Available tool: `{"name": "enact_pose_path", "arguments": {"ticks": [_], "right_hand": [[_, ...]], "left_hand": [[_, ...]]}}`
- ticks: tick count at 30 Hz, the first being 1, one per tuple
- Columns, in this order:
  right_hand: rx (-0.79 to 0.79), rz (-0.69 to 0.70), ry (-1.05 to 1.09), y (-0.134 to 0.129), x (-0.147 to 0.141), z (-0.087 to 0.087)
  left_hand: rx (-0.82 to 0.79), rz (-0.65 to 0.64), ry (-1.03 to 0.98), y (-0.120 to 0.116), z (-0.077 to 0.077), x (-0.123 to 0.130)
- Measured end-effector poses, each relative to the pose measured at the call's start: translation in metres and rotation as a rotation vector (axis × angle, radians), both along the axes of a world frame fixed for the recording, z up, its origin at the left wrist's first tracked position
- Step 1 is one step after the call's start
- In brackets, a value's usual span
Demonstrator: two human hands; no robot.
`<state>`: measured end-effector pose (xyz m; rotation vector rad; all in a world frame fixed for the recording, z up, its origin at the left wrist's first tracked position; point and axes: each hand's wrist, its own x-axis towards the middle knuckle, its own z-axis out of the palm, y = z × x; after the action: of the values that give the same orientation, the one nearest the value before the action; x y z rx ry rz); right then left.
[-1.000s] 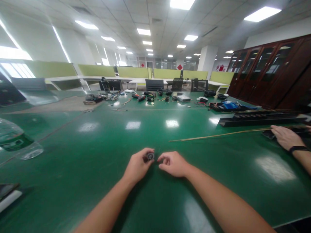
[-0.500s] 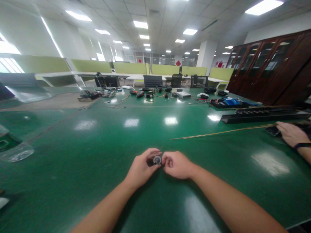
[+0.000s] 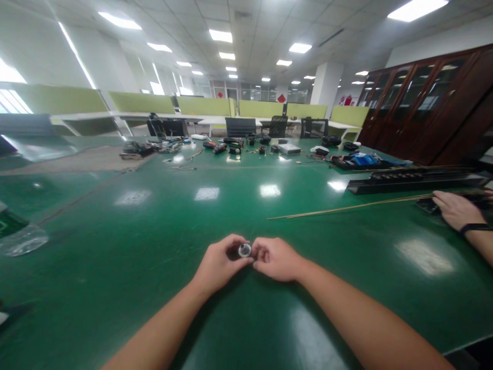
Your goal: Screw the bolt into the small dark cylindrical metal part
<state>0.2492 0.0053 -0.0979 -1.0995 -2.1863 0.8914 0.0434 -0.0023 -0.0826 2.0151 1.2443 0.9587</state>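
Note:
A small round part (image 3: 244, 250), metallic grey with a pale ring-shaped rim and a dark centre, is held just above the green table (image 3: 169, 308) in the lower middle of the view. My left hand (image 3: 219, 262) curls around it from the left, thumb and fingers closed on it. From the right, my right hand (image 3: 275, 258) meets it with bent fingers, the fingertips pressed together at the part's right edge. Whether anything small sits between those fingertips is hidden.
Thin brass-coloured rods (image 3: 327, 210) lie right of centre, beside another person's hand (image 3: 458, 209). Behind them are black rails (image 3: 416, 182). A clear bottle (image 3: 23, 240) lies at the far left. Tools and cables (image 3: 234, 149) cover the table's far side.
The round part has tilted slightly between my hands. My right hand's fingers have shifted a little at its edge. The whole view has moved slightly.

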Motion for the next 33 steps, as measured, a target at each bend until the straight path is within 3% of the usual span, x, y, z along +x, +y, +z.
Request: {"name": "enact_pose_path", "arguments": {"ticks": [9,16,25,33], "right_hand": [[0.048,-0.039,0.000,-0.0013,-0.0002,0.0046],[0.092,-0.170,0.044,0.0017,0.0012,0.0049],[0.151,-0.171,0.045,0.0013,0.0026,0.0101],[0.163,-0.135,0.026,0.0020,0.0028,0.0075]], "left_hand": [[0.133,0.009,0.063,0.0009,-0.0011,-0.0044],[0.257,-0.026,0.151,0.0012,0.0017,-0.0056],[0.233,0.006,0.099,-0.0006,-0.0016,-0.0046],[0.224,-0.082,0.094,-0.0032,0.0052,-0.0004]]}}
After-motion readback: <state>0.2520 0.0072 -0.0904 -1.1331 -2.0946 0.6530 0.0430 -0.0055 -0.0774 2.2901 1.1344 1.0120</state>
